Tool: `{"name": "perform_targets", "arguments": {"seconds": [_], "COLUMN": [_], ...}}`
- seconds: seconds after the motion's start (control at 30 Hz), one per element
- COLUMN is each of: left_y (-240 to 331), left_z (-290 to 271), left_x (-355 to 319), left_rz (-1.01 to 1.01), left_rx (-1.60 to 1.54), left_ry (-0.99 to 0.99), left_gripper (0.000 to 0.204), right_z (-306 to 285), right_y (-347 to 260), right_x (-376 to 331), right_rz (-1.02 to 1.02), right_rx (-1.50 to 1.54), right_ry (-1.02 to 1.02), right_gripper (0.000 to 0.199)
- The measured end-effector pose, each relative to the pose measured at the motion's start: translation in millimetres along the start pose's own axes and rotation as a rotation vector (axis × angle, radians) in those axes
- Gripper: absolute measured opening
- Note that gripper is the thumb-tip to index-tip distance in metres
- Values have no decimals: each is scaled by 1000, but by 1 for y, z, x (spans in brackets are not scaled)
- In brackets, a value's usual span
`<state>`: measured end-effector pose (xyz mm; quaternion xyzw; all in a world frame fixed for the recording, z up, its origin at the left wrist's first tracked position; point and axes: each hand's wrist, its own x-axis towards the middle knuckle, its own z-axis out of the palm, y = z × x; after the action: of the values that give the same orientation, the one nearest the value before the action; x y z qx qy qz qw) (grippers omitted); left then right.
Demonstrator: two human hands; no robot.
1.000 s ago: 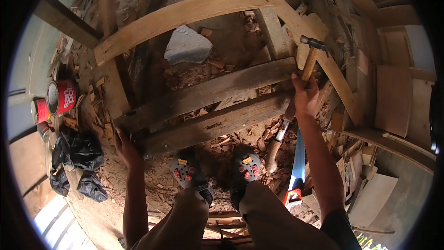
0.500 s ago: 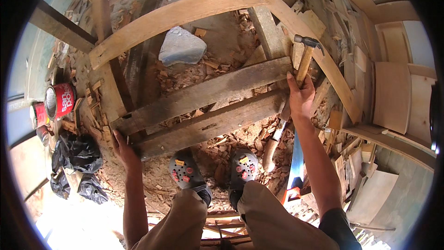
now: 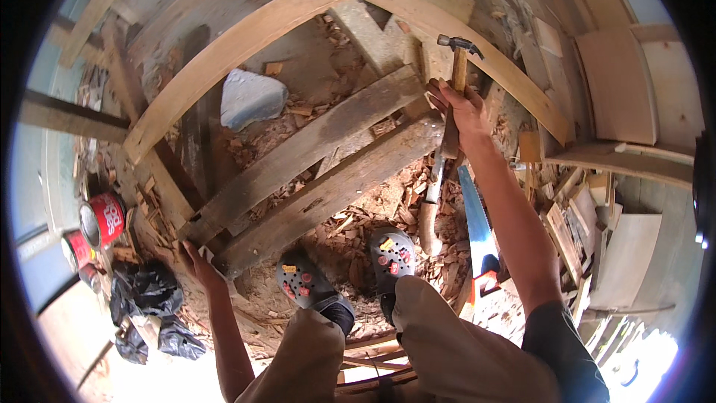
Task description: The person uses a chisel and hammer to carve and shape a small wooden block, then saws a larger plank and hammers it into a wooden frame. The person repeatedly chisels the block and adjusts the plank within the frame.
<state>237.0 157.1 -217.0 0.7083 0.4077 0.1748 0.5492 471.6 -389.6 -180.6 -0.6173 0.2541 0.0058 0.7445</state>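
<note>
Floor (image 3: 298, 52) is littered with wood chips; loose boards (image 3: 615, 89) lean along the right side, red cans (image 3: 107, 220) and a black plastic bag (image 3: 149, 287) sit at left. Dark two-board frame (image 3: 321, 145) lies slanted ahead of the shoes, inside a paler timber frame (image 3: 246, 52). Left hand (image 3: 203, 265) is at its near-left end; view is poor there, can't tell how closed the grip is. Right hand (image 3: 462, 108) is by the far-right end, grip closed round the hammer (image 3: 459, 67), head up. Step in hand looks like steadying the dark frame at both ends; next move probably calls for even support and a controlled hammer. Saw (image 3: 475, 213) lies near the right forearm, grey stone (image 3: 253, 97) beyond the boards.
</note>
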Motion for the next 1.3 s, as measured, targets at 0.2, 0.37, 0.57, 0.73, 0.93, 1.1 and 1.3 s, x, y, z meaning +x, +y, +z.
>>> {"name": "perform_targets", "arguments": {"seconds": [0.2,0.37,0.57,0.73,0.93,1.1,1.3], "left_y": [46,114,111,100,106,100,99], "left_z": [17,89,177,182,182,181,181], "left_x": [1,-26,-49,-57,-54,-54,-52], "left_rz": [510,981,1005,954,1024,997,1042], "left_rx": [260,571,846,899,859,858,813], "left_ry": [35,-239,-563,-498,-463,-512,-467], "left_gripper": [52,46,58,64,67,72,76], "right_z": [-13,-25,-7,13,11,3,7], "right_y": [-2,-12,-7,2,17,20,24], "right_x": [-26,-69,-114,-133,-129,-128,-129], "right_rz": [-123,-137,-329,-406,-497,-451,-487], "right_rx": [-228,-431,-594,-1017,-1045,-1103,-1051], "right_ry": [246,145,-38,-134,-216,-201,-171], "right_gripper": [28,29,27,32,29,29,33]}}
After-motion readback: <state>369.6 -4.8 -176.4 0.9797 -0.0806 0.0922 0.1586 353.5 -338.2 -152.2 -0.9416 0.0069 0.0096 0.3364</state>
